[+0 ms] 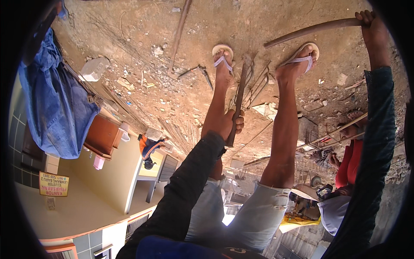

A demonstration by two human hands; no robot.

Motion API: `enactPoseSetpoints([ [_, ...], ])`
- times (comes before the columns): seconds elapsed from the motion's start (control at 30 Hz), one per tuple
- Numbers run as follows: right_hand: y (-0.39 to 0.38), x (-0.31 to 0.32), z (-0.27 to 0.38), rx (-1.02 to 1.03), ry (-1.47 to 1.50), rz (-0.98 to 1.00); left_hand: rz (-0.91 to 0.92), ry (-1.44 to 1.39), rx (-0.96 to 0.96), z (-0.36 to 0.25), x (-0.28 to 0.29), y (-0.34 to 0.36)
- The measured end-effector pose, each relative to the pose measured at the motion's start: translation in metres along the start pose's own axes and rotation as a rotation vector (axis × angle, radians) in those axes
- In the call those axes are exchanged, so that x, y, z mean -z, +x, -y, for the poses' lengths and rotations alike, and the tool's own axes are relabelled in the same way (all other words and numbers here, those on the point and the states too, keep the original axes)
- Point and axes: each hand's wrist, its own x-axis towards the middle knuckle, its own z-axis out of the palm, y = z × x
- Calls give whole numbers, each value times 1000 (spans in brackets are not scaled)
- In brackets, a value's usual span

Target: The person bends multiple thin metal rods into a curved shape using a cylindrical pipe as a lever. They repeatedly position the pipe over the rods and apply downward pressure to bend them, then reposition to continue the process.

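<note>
Grip check, head view: your left hand point(230, 123) is clenched round the dark upright steel bar point(240, 88), planted among thin bent rusty steel rods point(260, 84) on the dirt ground point(129, 26) between your sandalled feet point(223, 64). Your right hand point(369, 20) is clenched on the long brown rusty pipe point(310, 30), far right edge. Looks like mid-lever; the next move needs both grips firm and toes clear.

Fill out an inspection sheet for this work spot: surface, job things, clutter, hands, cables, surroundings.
Surface: dry brown dirt ground, strewn with rubble.
Job's things: rusty upright metal bar; long brown curved rod; bent steel wire loops between the sandalled feet.
Clutter: pale grey stone chunk, small scraps, thin sticks.
Grippers: left hand grips the bar; right hand grips the rod's end.
Cables: nothing seen.
Surroundings: hanging blue cloth, cream building wall, person in a red top.
</note>
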Motion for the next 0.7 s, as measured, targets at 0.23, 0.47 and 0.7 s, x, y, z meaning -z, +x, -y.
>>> enactPoseSetpoints([
  [0.23,-41,0,-10,-77,43,-82,264,-125,97,-6,16,28],
  [0.47,-70,8,-26,-53,69,-58,419,-371,252,-1,29,45],
  [0.7,-24,20,-55,-119,75,-88,369,-221,220,-9,37,47],
])
